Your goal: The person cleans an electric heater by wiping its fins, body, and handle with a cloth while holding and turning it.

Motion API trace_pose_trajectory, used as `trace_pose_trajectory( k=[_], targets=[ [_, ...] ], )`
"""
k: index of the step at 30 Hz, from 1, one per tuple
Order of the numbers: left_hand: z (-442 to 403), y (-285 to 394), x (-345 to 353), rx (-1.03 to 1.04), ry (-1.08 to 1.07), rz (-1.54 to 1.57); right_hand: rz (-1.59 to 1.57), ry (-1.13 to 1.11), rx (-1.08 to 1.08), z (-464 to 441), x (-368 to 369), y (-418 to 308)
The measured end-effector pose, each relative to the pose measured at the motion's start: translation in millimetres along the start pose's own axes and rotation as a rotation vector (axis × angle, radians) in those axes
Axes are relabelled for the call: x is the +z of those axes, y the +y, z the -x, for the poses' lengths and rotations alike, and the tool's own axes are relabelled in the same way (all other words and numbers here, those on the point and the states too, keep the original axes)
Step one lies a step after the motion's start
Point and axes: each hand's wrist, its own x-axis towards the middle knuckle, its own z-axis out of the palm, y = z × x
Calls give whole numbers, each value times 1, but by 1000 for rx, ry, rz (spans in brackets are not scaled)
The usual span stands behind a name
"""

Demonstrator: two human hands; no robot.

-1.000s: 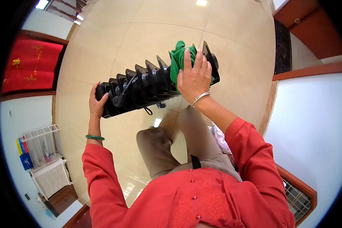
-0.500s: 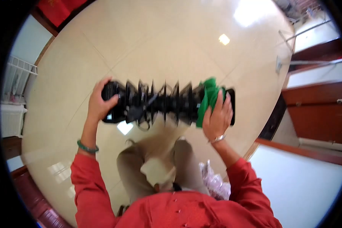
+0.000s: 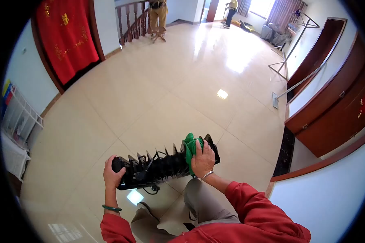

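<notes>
A long black finned electric radiator heater (image 3: 170, 165) is between my hands, its right end farther from me than its left. A black power cord is bundled against its near side, with a loop hanging down. My left hand (image 3: 113, 175) grips the left end, thumb on the near side and fingers round the end. At the other end, my right hand (image 3: 203, 159) holds a green cloth (image 3: 189, 149) against the heater. Its fingers lie over the cloth and the end panel.
A mop (image 3: 275, 100) leans at the right beside a wooden door (image 3: 332, 109). A metal rack stands behind it. On the left are a white wire shelf (image 3: 26, 107) and a red door curtain (image 3: 65, 38). Two people stand at the back, one near the wooden railing (image 3: 129, 20).
My view has tilted up, showing the far room and the people. The heater has swung from level to slanted, right end farther away. Both hands keep their hold, and my legs have shifted.
</notes>
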Motion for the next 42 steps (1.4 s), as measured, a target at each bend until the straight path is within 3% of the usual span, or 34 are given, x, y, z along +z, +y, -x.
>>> trace_pose_trajectory(
  k=[10,32,42],
  targets=[
    [106,-30,29,-19,213,4,-139,-1,-118,38,17,28],
    [175,-36,17,-219,328,1,-180,-11,-255,20,31,-10],
    [213,-59,-10,-305,391,-4,-250,-9,-304,43,42,-61]
  ],
)
